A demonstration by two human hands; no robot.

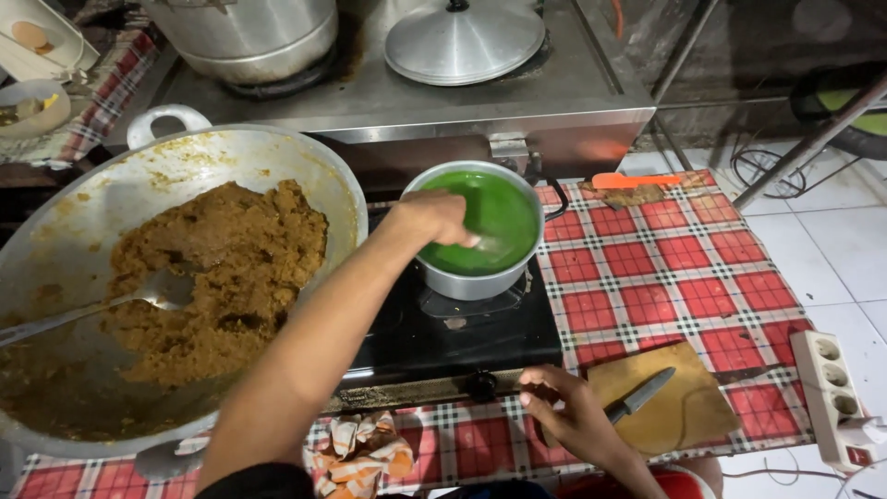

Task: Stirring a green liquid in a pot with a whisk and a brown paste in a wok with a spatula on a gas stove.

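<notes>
One small metal pot (480, 277) of opaque green liquid; left hand (434, 217) closed on a stirrer within. Right hand (568, 411), fingers curled, holds nothing, near tabletop's front edge.

A small metal pot (480, 277) stands upright on the black stove (453, 342), full of smooth green liquid (494, 217), at twelve o'clock from the stove knob (480, 383).

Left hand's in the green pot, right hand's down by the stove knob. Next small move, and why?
Probably keep stirring in small circles. The left hand is over the pot of green liquid with its fingers at a utensil, blurred, dipping in, and the pot sits on the black stove. The right hand rests at the front knob, likely to adjust heat; no flame is visible.
</notes>
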